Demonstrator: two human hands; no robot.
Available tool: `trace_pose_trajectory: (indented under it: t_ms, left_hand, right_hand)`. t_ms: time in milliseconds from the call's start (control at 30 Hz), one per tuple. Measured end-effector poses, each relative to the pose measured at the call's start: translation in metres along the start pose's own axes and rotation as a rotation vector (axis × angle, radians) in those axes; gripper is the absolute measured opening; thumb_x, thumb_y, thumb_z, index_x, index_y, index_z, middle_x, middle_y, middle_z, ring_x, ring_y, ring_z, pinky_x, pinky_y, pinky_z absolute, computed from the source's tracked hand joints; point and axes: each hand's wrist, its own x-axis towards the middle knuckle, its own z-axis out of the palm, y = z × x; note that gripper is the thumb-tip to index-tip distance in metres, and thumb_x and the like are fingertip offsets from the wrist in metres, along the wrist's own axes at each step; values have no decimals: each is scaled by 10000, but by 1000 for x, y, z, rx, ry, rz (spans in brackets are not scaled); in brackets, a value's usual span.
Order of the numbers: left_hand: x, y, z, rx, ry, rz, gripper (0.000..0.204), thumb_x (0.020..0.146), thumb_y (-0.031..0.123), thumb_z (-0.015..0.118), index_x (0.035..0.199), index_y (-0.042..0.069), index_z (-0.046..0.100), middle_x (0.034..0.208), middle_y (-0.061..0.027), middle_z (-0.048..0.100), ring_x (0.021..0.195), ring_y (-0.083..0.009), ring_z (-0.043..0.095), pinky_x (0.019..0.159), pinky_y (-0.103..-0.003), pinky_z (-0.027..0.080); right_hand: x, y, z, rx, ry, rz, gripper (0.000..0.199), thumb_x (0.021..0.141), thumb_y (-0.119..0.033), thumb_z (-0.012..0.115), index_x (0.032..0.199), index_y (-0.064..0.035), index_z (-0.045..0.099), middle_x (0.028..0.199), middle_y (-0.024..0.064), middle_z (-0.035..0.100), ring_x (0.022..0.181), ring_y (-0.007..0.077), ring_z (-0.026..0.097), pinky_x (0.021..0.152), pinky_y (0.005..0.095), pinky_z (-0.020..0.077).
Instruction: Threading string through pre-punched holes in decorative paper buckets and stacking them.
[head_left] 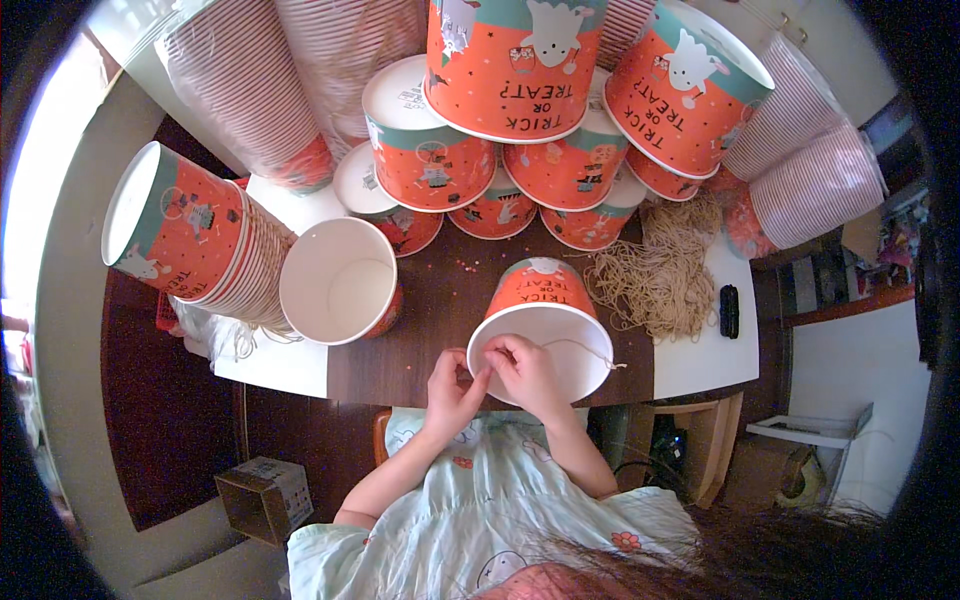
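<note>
An orange and teal printed paper bucket (545, 288) lies tilted on the table in front of me, its white open mouth toward me. A thin beige cord (585, 350) crosses that mouth from my right hand to the right rim, where a short end sticks out. My right hand (525, 375) reaches over the opening with its fingers pinched on the cord near the left rim. At the left rim, my left hand (455, 392) is closed, its thumb near the right fingertips. What the left fingers hold is too small to make out.
An open paper bucket (340, 283) and a nested stack of buckets (190, 235) lie to the left. Upside-down buckets (515, 75) are piled at the back, before wrapped stacks (240, 90). A heap of cord (665, 270) and a black object (729, 311) lie right.
</note>
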Motion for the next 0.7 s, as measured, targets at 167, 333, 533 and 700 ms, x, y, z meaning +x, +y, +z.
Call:
trace_pose_trajectory:
  t_ms: [167,333,533,700]
  left_hand:
    - [0,-3,1,-36,3,-24,202,755,60,629,846,-5,461,862,-103,534,719,-132,540,603,-242,457]
    - [0,2,1,-42,-10,-28,198,746,42,622,850,-4,460,883,-102,529,736,-141,538,612,-243,457]
    - [-2,-3,1,-35,-16,-22,204,732,29,621,850,3,456,888,-97,527,734,-148,544,610,-246,463]
    - [-2,0,1,-43,-19,-22,207,730,29,622,851,4,456,895,-95,524,734,-146,545,615,-246,466]
  right_hand:
    - [2,-3,1,11,25,-12,126,784,-86,581,858,16,578,791,134,621,692,205,624,584,286,494]
    - [3,-4,2,24,36,-14,124,775,-75,585,856,19,578,786,133,620,680,199,624,579,282,496]
    - [3,-5,3,41,36,10,123,766,-66,588,851,23,579,779,122,623,672,188,624,584,275,499]
    - [2,-10,1,44,44,27,119,755,-63,592,840,21,583,776,116,626,674,184,628,589,275,500]
